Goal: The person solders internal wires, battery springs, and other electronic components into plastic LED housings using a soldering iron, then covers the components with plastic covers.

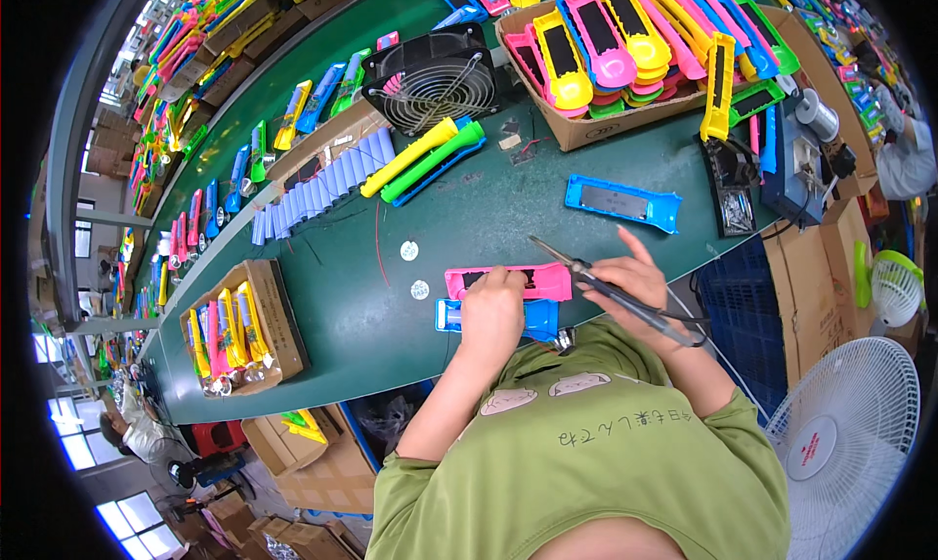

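Observation:
In my right hand (630,284) is a soldering iron (604,284) with a dark grey handle, its metal tip pointing up and left above the table. My left hand (493,311) is closed, its fingertips at a pink plastic housing (545,281) with a black strip inside; what they pinch is hidden. Just below the pink housing, partly under my left hand, lies a blue plastic housing (540,318) with a small shiny round part at its right end. Another blue housing (622,204) with a dark panel lies farther up to the right, apart from both hands.
A carton (576,130) heaped with coloured housings stands at the back right, near a solder spool (817,115) and a blue box (793,174). A black fan (430,81), light-blue cylindrical cells (327,189) and a smaller carton (283,316) are leftward. A white fan (845,443) stands lower right.

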Tool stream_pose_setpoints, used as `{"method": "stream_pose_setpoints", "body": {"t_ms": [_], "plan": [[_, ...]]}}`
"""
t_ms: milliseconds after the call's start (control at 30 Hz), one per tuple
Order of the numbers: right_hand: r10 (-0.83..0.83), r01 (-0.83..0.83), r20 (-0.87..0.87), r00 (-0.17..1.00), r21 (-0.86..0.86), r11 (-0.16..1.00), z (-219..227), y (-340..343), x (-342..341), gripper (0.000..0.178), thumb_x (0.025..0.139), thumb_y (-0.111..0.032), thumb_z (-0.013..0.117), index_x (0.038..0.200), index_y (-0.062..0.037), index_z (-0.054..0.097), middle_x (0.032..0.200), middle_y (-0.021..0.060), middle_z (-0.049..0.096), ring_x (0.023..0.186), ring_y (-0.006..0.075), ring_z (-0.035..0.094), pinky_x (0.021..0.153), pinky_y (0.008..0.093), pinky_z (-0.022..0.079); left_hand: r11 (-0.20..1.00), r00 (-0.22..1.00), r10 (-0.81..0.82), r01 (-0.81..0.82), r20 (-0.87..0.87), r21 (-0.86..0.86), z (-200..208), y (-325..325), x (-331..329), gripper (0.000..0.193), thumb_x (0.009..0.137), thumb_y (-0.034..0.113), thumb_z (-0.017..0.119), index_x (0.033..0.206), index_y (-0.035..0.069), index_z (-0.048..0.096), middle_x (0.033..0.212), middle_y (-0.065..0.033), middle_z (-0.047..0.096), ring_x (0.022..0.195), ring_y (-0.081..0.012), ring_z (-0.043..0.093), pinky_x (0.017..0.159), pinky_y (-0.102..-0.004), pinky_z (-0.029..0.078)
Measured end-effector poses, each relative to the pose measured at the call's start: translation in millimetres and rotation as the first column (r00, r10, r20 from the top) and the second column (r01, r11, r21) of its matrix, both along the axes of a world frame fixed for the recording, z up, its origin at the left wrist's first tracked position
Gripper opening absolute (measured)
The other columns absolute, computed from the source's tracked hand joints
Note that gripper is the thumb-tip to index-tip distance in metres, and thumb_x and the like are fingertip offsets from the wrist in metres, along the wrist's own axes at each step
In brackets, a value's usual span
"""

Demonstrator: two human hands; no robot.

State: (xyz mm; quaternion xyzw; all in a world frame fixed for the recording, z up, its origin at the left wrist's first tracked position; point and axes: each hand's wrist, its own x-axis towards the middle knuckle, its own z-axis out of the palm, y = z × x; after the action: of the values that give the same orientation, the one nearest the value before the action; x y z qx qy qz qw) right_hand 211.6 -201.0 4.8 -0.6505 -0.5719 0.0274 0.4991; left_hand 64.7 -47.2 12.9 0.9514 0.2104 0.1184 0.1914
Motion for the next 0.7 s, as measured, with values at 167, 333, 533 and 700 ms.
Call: {"method": "stream_pose_setpoints", "body": {"t_ms": [167, 333, 533, 700], "plan": [[-0.134, 0.116, -0.188, 0.973, -0.107, 0.987, 7.1, -17.9, 1.6, 0.025, 0.074, -0.006, 0.067, 0.094, 0.0008, 0.055, 0.086, 0.0117, 0.064, 0.073, 0.0222, 0.064, 0.071, 0.0374, 0.052, 0.996, 1.000, -0.005, 0.003, -0.022, -0.089, 1.7, 9.0, 2.2, 0.003, 0.071, 0.006, 0.061, 0.073, 0.005, 0.064, 0.070, -0.0112, 0.057, 0.064, -0.0296, 0.059, 0.058, -0.0382, 0.048], [-0.136, 0.123, -0.870, 0.474, -0.087, 0.989, -14.7, -12.6, -9.1, 0.017, 0.077, 0.000, 0.063, 0.091, 0.0058, 0.057, 0.085, 0.0094, 0.059, 0.070, 0.0151, 0.062, 0.062, 0.0264, 0.052, 0.994, 0.996, -0.037, 0.029, -0.078, -0.104, 3.7, 12.9, 6.2, 0.003, 0.071, 0.006, 0.060, 0.072, 0.006, 0.063, 0.070, -0.0113, 0.058, 0.065, -0.0295, 0.059, 0.059, -0.0382, 0.048], [-0.142, 0.104, -0.882, 0.449, -0.106, 0.989, -27.0, -7.7, -11.7, 0.016, 0.077, 0.000, 0.063, 0.091, 0.0051, 0.056, 0.084, 0.0097, 0.060, 0.069, 0.0149, 0.062, 0.063, 0.0268, 0.052, 0.996, 0.997, -0.043, 0.038, -0.068, -0.085, 2.5, 12.5, 6.9, 0.003, 0.071, 0.006, 0.060, 0.071, 0.005, 0.063, 0.070, -0.0112, 0.057, 0.065, -0.0296, 0.059, 0.059, -0.0383, 0.048], [-0.162, 0.158, -0.879, 0.448, -0.100, 0.982, -31.5, -5.3, -15.7, 0.017, 0.077, 0.000, 0.064, 0.092, 0.0051, 0.057, 0.083, 0.0101, 0.062, 0.069, 0.0145, 0.062, 0.063, 0.0266, 0.052, 0.996, 0.995, -0.039, 0.032, -0.089, -0.080, 3.7, 12.6, 8.0, 0.004, 0.071, 0.006, 0.059, 0.071, 0.005, 0.063, 0.071, -0.0113, 0.057, 0.065, -0.0296, 0.060, 0.059, -0.0385, 0.049]]}}
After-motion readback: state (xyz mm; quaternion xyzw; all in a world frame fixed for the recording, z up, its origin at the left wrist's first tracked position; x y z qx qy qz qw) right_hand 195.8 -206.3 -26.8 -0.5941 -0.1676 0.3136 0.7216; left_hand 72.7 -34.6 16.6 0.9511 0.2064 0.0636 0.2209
